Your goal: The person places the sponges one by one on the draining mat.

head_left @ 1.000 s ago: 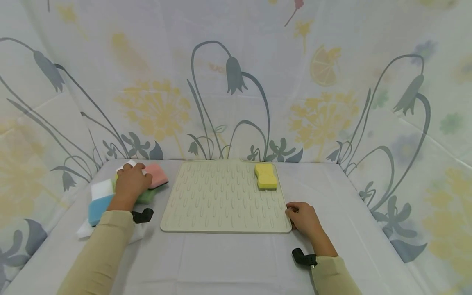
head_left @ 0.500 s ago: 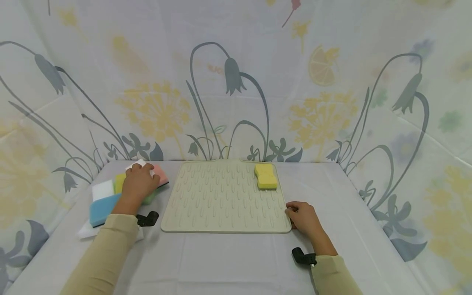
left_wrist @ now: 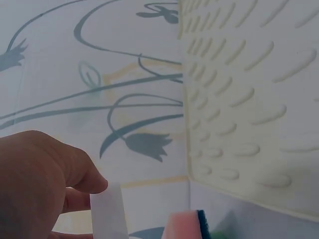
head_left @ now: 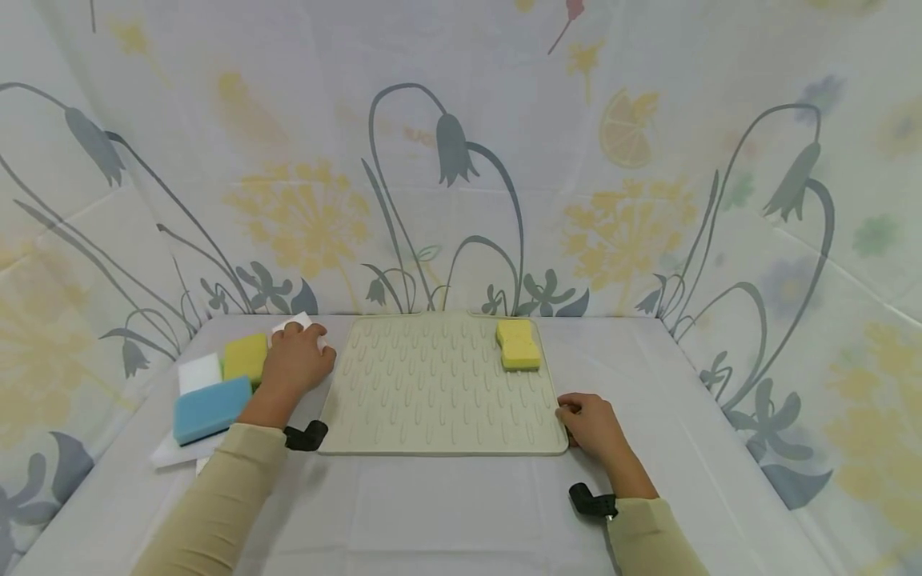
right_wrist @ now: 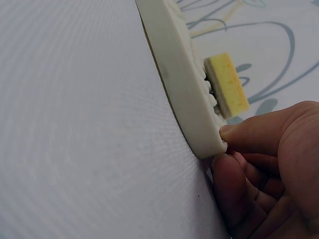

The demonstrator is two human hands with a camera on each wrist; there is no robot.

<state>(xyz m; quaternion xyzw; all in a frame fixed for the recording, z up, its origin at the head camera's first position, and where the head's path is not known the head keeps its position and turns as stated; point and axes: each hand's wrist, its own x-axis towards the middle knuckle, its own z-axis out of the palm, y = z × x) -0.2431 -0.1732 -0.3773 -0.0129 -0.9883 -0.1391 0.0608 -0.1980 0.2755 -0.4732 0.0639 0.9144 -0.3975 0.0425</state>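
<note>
My left hand point(head_left: 297, 364) grips a white sponge point(left_wrist: 108, 211) between thumb and fingers, close to the left edge of a cream ridged drying mat point(head_left: 432, 384). In the left wrist view a pink sponge point(left_wrist: 183, 226) with a dark scouring side shows below the hand; in the head view the hand covers it. My right hand point(head_left: 592, 428) pinches the mat's right edge near the front corner, thumb on top and a finger at the underside. A yellow sponge point(head_left: 519, 345) with a notched side lies on the mat's back right corner.
Left of the mat lie a yellow sponge point(head_left: 246, 357), a white sponge point(head_left: 199, 373) and a blue sponge point(head_left: 212, 410), the blue one over a flat white piece point(head_left: 169, 454). A flower-printed cloth point(head_left: 461, 200) stands upright behind the table point(head_left: 432, 512).
My left hand has moved right, away from the sponge pile toward the mat, carrying the white sponge. The yellow sponge in the pile has come into view. My right hand has stayed put.
</note>
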